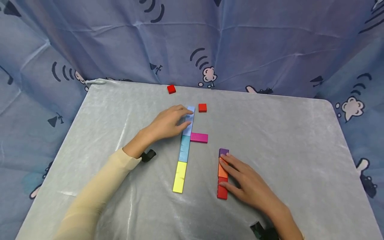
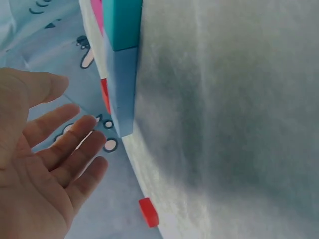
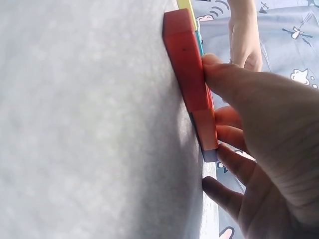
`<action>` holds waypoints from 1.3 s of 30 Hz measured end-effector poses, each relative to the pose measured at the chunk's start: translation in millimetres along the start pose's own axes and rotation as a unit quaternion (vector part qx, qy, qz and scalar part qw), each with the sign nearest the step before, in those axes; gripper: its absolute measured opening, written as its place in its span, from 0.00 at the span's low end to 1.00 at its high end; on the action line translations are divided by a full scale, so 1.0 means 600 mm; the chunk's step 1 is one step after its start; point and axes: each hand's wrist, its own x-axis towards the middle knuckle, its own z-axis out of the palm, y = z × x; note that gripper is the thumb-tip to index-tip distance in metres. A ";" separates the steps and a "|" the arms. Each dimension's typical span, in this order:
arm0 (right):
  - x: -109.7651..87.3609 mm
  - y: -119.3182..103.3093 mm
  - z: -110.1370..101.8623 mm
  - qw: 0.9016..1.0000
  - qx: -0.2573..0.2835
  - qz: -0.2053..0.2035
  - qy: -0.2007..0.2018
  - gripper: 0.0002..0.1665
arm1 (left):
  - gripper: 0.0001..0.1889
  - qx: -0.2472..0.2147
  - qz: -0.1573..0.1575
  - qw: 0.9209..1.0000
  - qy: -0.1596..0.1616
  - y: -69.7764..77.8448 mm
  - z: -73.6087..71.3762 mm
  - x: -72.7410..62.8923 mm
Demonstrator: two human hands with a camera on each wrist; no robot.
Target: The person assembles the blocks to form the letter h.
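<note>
In the head view, a light blue block (image 1: 188,130), a teal block (image 1: 184,148) and a yellow block (image 1: 180,177) lie end to end in a line. A magenta block (image 1: 199,138) sticks out sideways to the right of that line. My left hand (image 1: 168,122) hovers at the light blue block, fingers spread and relaxed, holding nothing. To the right is a shorter row: purple block (image 1: 223,152), orange block (image 1: 222,172), red block (image 1: 222,193). Along its right side rests my right hand (image 1: 252,186), with thumb (image 3: 212,60) on the red block and extended fingers by the orange and purple ones.
One small red cube (image 1: 171,89) sits near the table's far edge, and another red cube (image 1: 202,107) right of the light blue block's far end. A grey cloth covers the table (image 1: 285,140). Patterned blue curtains (image 1: 240,43) hang behind and at both sides.
</note>
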 end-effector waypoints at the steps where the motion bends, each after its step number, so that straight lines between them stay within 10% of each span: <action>1: -0.001 0.000 -0.001 1.000 0.000 0.003 -0.001 0.47 | 0.24 0.002 0.003 1.000 0.002 -0.001 0.003 0.004; 39: 0.003 -0.004 0.000 1.000 0.003 0.011 0.002 0.48 | 0.23 0.063 0.042 0.994 -0.082 0.025 0.020 0.146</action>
